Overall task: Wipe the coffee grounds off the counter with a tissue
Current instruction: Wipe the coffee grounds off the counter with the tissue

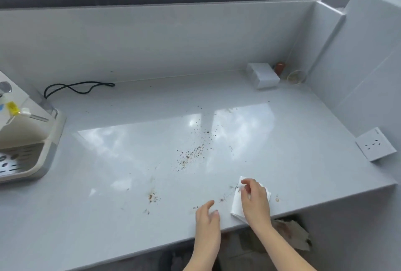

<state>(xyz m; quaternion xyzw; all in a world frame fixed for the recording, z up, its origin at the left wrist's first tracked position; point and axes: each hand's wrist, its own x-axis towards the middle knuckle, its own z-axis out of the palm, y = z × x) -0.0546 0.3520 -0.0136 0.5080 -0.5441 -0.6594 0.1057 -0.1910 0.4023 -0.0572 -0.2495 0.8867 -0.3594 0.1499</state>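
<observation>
Clear cup (295, 77), far corner — contents unclear. Tissue (237, 204) lay under right hand (255, 201), which pinched it; left hand (207, 218) open beside it — coffee grounds (193, 153) scattered beyond on surface (108, 162).

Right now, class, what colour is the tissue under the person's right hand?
White, seen clearly in the head view: the tissue lies on the grey counter beneath the right hand.
</observation>
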